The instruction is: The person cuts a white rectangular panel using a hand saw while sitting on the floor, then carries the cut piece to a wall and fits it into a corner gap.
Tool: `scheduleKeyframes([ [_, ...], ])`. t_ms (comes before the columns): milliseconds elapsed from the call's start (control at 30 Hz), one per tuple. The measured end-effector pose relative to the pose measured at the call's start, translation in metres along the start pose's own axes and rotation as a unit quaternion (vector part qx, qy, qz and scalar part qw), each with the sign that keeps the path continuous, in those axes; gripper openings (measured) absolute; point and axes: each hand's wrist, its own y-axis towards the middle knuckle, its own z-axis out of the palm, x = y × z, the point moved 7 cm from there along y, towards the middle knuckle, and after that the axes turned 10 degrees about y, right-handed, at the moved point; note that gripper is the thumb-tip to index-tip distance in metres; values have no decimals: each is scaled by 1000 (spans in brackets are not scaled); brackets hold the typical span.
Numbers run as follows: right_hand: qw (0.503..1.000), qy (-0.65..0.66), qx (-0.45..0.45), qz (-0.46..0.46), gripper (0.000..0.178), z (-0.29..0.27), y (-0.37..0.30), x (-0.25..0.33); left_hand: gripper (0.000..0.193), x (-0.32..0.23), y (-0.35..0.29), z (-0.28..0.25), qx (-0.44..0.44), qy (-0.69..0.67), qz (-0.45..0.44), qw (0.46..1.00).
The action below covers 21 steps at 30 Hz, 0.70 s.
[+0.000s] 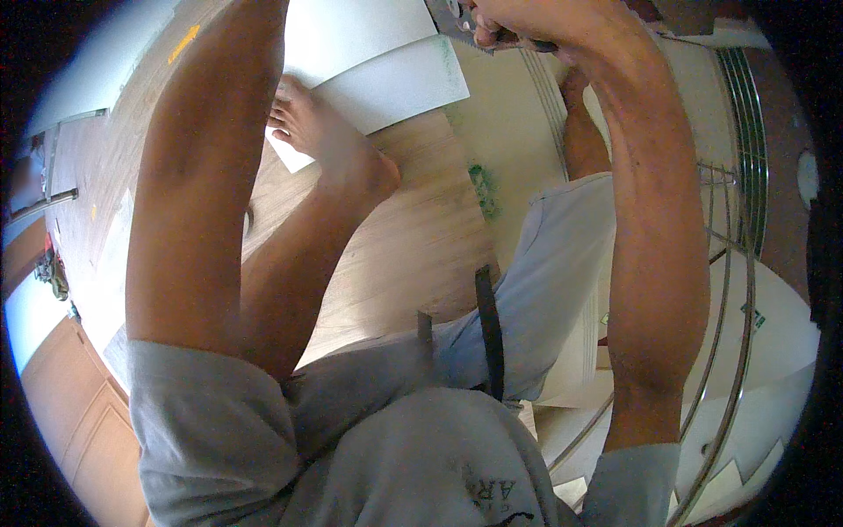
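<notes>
At the top edge, my right hand (518, 19) is closed around a handsaw; part of its dark, toothed blade (443, 19) shows beside the fingers, and the rest is cut off by the frame. My left forearm (198, 176) reaches up past the top edge, so that hand is out of sight. A white board (386, 92) lies below and left of the saw, crossed by a slanting line, with green specks along its right end. My bare foot (303, 119) rests on the board's near left part. Whether the blade touches the board cannot be seen.
Under the board is a wood-grain surface (395, 237) with a right edge. Green dust (483, 189) lies on the pale floor beyond it, near my other leg (584, 132). Curved metal rods (724, 351) stand at the right; a wooden door (79, 404) is at the lower left.
</notes>
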Motion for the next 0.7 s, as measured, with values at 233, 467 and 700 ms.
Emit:
scheduleKeyframes([
  [233, 990, -98, 36, -100, 37, 0, -13, 12, 103, -2, -2, 6, 63, -91, -24, 994],
  [467, 888, -347, 73, -292, 38, -7, -25, 40, 111, 12, 2, 3, 14, -44, -82, 996],
  [700, 996, 23, 46, 78, 39, -9, -6, 16, 120, -5, -4, -7, -5, -47, 2, 999],
])
